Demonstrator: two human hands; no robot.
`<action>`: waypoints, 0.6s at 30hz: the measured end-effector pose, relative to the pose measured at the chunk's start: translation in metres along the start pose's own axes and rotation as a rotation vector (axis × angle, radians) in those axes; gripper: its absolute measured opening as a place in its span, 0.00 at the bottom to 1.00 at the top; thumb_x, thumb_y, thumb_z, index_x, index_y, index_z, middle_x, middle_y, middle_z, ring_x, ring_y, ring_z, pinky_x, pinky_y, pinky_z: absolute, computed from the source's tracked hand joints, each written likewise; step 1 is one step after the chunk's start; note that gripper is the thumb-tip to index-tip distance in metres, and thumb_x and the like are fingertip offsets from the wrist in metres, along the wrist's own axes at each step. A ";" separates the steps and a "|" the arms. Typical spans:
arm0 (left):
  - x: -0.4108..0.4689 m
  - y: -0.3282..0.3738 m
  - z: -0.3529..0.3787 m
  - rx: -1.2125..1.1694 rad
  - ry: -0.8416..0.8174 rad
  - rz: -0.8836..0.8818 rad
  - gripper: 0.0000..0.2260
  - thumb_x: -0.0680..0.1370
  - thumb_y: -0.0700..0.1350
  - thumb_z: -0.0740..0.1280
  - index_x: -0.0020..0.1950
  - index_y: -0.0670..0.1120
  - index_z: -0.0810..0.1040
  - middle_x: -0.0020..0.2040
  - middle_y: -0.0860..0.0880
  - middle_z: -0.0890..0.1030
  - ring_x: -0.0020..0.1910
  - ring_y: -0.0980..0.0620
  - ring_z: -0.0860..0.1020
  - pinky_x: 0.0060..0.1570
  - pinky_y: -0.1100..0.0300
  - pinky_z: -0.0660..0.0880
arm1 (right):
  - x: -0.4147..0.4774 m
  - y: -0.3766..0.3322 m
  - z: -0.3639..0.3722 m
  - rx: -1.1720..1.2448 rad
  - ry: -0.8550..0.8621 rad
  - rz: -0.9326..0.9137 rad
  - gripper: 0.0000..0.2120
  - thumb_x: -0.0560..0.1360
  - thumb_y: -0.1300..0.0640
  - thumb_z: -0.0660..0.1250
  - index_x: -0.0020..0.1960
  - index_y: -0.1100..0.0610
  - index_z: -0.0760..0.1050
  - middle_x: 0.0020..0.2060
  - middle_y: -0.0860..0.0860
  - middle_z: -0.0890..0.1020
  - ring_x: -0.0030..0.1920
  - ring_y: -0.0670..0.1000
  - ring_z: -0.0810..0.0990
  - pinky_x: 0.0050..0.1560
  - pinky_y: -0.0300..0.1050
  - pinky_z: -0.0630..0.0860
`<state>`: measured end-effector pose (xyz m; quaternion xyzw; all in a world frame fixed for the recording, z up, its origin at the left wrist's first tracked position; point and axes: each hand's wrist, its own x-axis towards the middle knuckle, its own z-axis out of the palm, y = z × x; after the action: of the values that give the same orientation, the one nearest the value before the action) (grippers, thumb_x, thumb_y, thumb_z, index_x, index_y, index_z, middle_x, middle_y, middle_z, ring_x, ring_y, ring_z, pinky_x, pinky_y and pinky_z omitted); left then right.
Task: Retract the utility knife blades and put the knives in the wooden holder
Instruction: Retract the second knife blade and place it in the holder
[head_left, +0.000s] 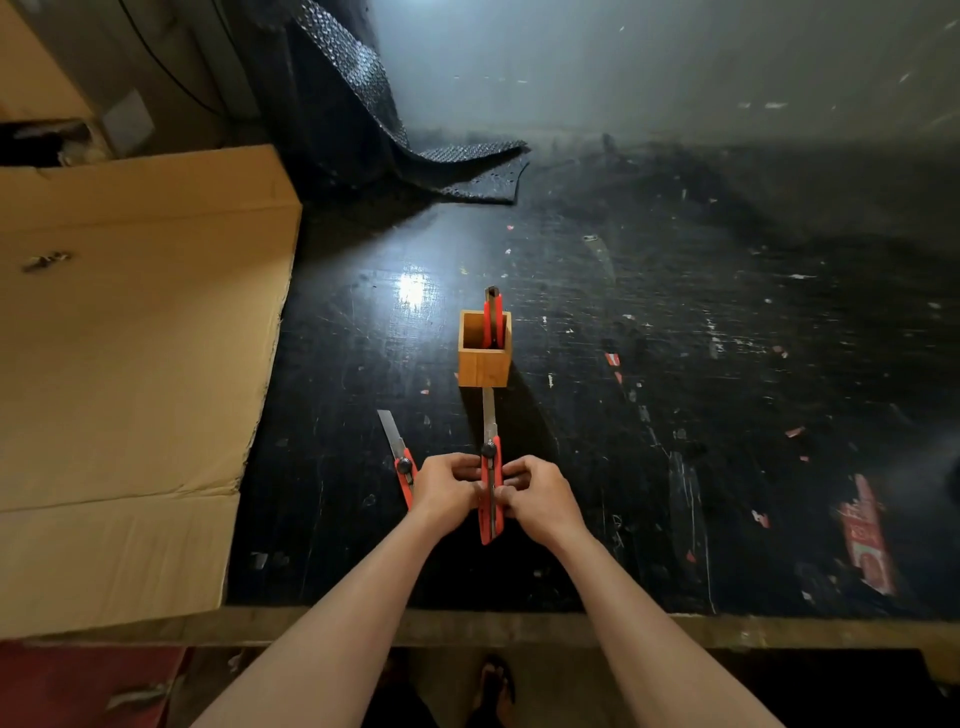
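A red utility knife (490, 483) is held between both hands, its long blade out and pointing away toward the wooden holder (483, 361). My left hand (444, 488) grips its left side and my right hand (540, 493) its right side. The square holder stands on the black table (675, 364) just beyond the blade tip. One red knife (492, 317) stands upright inside it. Another red knife (401, 457) lies on the table left of my left hand, blade extended, its handle partly hidden by that hand.
A large flattened cardboard box (130, 364) covers the table's left side. A crumpled black bubble sheet (405, 130) lies at the back. Paper scraps and a red label (867, 535) dot the right side. The table's front edge (519, 626) runs below my forearms.
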<state>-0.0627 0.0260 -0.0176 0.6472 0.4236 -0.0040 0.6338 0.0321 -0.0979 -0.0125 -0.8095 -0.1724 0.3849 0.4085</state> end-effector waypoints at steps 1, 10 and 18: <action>-0.002 0.004 -0.002 -0.033 -0.002 0.014 0.16 0.76 0.32 0.73 0.63 0.41 0.82 0.54 0.44 0.86 0.53 0.47 0.86 0.52 0.50 0.85 | -0.001 -0.004 -0.004 0.028 0.002 -0.014 0.10 0.75 0.59 0.73 0.53 0.49 0.78 0.46 0.50 0.85 0.45 0.48 0.87 0.48 0.52 0.85; -0.024 0.079 -0.030 -0.251 -0.044 0.197 0.15 0.80 0.31 0.68 0.63 0.43 0.81 0.55 0.42 0.87 0.51 0.44 0.88 0.47 0.48 0.86 | -0.012 -0.077 -0.044 0.233 -0.010 -0.244 0.12 0.76 0.69 0.70 0.58 0.62 0.76 0.50 0.58 0.86 0.48 0.53 0.87 0.45 0.50 0.86; -0.047 0.172 -0.054 -0.316 0.007 0.416 0.16 0.78 0.28 0.68 0.64 0.39 0.81 0.55 0.38 0.87 0.47 0.44 0.88 0.41 0.53 0.85 | -0.023 -0.168 -0.085 0.144 0.120 -0.561 0.14 0.78 0.64 0.70 0.63 0.57 0.75 0.49 0.56 0.85 0.45 0.50 0.87 0.45 0.48 0.86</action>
<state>-0.0266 0.0727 0.1589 0.6133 0.2788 0.1949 0.7129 0.0875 -0.0545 0.1634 -0.7203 -0.3373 0.2197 0.5650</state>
